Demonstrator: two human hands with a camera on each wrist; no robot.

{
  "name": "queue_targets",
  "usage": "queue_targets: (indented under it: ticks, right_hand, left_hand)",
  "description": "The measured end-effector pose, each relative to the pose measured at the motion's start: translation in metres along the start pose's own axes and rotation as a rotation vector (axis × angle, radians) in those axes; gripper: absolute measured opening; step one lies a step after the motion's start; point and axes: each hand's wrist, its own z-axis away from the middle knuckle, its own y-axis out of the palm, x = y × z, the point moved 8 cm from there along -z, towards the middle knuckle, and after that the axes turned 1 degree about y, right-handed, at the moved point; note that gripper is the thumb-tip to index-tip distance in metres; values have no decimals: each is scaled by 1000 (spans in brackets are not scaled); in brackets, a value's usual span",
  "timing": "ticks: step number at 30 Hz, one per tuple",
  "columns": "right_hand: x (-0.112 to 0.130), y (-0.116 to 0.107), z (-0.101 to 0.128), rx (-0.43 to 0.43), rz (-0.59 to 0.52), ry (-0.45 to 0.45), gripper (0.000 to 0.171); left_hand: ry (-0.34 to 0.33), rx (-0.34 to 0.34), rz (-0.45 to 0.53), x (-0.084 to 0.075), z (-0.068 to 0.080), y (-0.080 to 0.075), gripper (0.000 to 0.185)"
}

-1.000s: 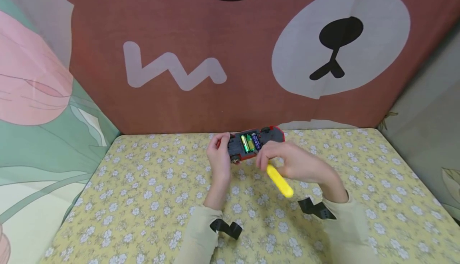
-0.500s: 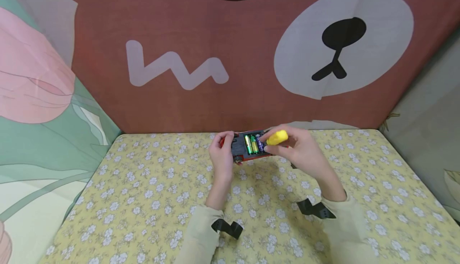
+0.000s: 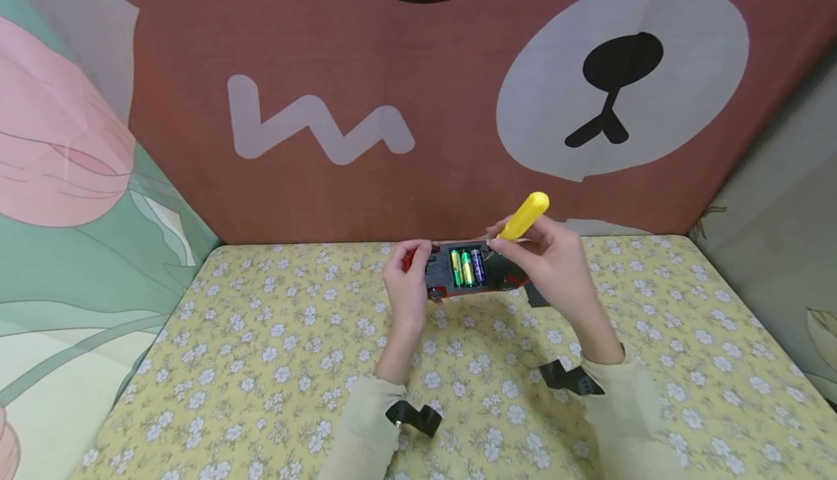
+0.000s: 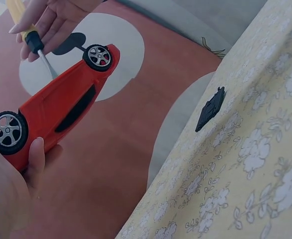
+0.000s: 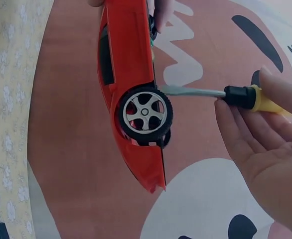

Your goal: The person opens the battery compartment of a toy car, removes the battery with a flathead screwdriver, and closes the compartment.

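My left hand (image 3: pixel 407 287) grips one end of a red toy car (image 4: pixel 61 102), held upside down above the table with its dark underside facing up. Three batteries (image 3: pixel 467 268), two green and one purple, lie side by side in its uncovered battery compartment. My right hand (image 3: pixel 564 269) pinches a screwdriver (image 5: pixel 196 92) by its yellow handle, which points up and away in the head view. In the right wrist view, the blade's tip is right at the car's underside, close to a wheel (image 5: pixel 145 112). The tip is hidden behind fingers in the head view.
A black battery cover (image 4: pixel 211 108) lies on the table under the car's right end, partly behind my right hand in the head view. Yellow flowered cloth (image 3: pixel 261 364) covers the table. A brown wall hanging (image 3: pixel 445 175) with a bear's face stands along the back edge.
The screwdriver's handle has swung from pointing down toward me to pointing up and away. My right hand has turned and shifted right, uncovering the batteries. The car has moved slightly right.
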Motion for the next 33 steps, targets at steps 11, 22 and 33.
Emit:
queue_targets:
  ticks: [11,22,33]
  right_hand:
    - [-5,-5,0,-77,-2,15,22]
    - [-6,-5,0,-92,-32,8,21]
    - [-7,-5,0,-95,-4,45,21]
  left_hand:
    - [34,45,8,-3,1,7,20]
    - [49,63,20,-4,3,9,20]
    - [63,83,25,-5,5,10,24]
